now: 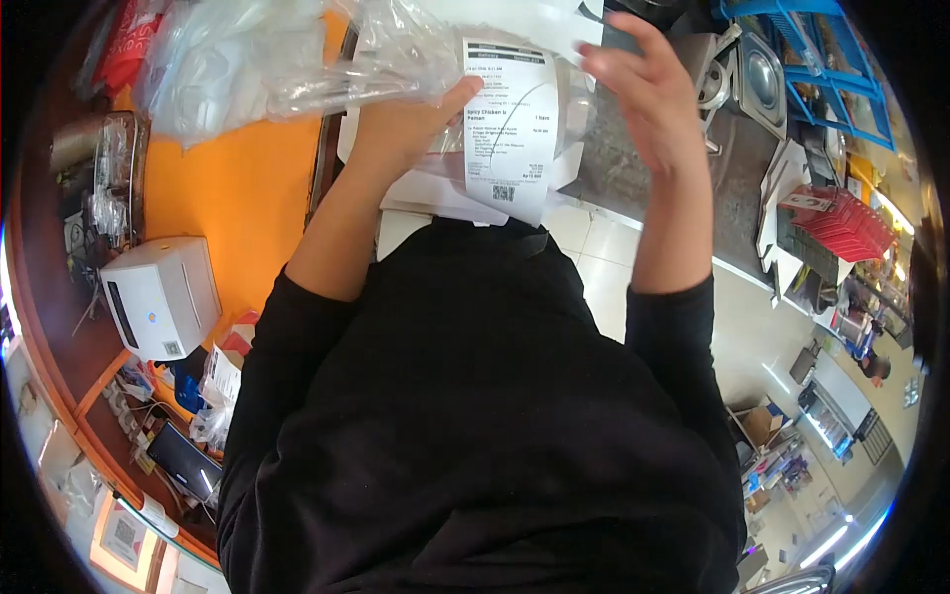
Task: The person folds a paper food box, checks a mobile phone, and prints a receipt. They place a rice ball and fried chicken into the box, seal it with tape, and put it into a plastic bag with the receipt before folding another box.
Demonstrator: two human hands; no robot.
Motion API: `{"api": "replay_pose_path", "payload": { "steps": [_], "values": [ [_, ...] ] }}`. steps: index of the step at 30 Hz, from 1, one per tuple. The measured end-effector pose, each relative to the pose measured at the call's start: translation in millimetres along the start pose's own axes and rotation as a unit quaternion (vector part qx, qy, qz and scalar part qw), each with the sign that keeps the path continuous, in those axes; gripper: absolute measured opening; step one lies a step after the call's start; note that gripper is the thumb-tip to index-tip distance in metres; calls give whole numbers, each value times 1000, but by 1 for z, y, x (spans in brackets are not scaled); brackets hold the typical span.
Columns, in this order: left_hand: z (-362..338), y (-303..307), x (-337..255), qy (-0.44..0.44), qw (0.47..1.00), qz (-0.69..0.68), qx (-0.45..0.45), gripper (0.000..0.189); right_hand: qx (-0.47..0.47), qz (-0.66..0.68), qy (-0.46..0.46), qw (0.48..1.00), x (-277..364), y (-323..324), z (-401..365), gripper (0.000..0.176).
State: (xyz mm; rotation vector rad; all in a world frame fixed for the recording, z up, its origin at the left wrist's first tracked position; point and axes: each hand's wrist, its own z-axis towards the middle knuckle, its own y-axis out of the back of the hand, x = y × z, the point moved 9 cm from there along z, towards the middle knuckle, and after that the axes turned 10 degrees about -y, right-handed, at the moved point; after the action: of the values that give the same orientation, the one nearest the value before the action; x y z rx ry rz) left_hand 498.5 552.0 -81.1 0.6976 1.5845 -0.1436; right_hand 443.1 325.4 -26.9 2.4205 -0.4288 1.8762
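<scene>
A long printed receipt (pixel 510 129) hangs in front of my body over a clear plastic bag. My left hand (pixel 406 134) grips the gathered plastic bag (pixel 386 84), its thumb lying at the receipt's left edge. To the right of the receipt, my right hand (pixel 648 94) is raised with its fingers apart and nothing held in them. White paper sheets (pixel 445 198) show under the bag and receipt. What the bag holds is hard to make out.
Clear plastic bags (pixel 233 74) lie on the orange counter (pixel 262 188) at left, above a white printer (pixel 161 297). On the right are a grey worktop (pixel 614 158), a blue rack (pixel 811 49) and a red box stack (pixel 841 223). A person (pixel 875 368) is far right.
</scene>
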Motion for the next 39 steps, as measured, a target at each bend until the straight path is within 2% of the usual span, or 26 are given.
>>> {"api": "replay_pose_path", "payload": {
  "steps": [1,4,6,7,10,13,16,17,20,21,22,23,24,26,28,29,30,33,36,39],
  "values": [
    [2,1,1,-8,1000,-7,-6,49,26,1,-2,1000,-3,-12,18,58],
    [3,-2,13,-16,1000,-5,-13,54,13,-102,-44,994,-6,-51,40,64],
    [1,-3,13,-3,1000,25,-1,57,-10,-132,-83,988,-22,-53,47,68],
    [2,-1,5,-27,1000,10,-13,60,-21,-148,-104,983,-31,-52,49,70],
    [-3,-1,1,6,999,-16,-29,62,-29,-167,-114,979,-34,-51,49,73],
    [1,-2,7,-10,999,-35,-28,62,-90,-283,10,955,-29,-46,58,75],
    [-1,-3,7,6,999,-34,-6,60,-112,-367,-76,920,-32,-48,67,72],
    [0,-3,5,2,1000,-20,5,59,-145,-416,-64,895,-28,-47,70,55],
    [1,-4,3,7,999,9,30,56,-184,-370,45,910,-6,-20,73,34],
    [0,-3,3,17,1000,8,25,55,-252,-350,114,895,11,3,59,24],
    [-1,-2,4,27,999,5,20,54,-316,-328,181,872,27,33,38,16],
    [-2,-1,6,23,999,25,15,53,-374,-390,244,805,38,63,15,18],
    [-1,-1,9,17,999,43,11,53,-446,-489,222,716,60,71,-24,21],
    [-1,-2,10,22,999,37,15,51,-562,-627,48,537,46,123,-68,32],
    [-3,-4,10,46,998,-3,35,48,-526,-585,-205,582,-1,179,-85,44],
    [1,-2,6,-18,999,-43,-9,44,-487,-481,-172,708,-34,207,-81,47],
    [2,-3,9,-9,999,-36,-4,42,-431,-364,-133,815,-58,225,-73,51],
    [3,-2,9,8,999,-43,-3,35,-475,-383,-207,765,-52,225,-67,46],
    [1,-2,-3,-9,995,-94,-12,29,-449,-174,-106,870,-47,217,-71,36],
    [1,-2,-10,-19,994,-108,-23,26,-445,-131,-56,884,-48,214,-99,34]
  ]
}}
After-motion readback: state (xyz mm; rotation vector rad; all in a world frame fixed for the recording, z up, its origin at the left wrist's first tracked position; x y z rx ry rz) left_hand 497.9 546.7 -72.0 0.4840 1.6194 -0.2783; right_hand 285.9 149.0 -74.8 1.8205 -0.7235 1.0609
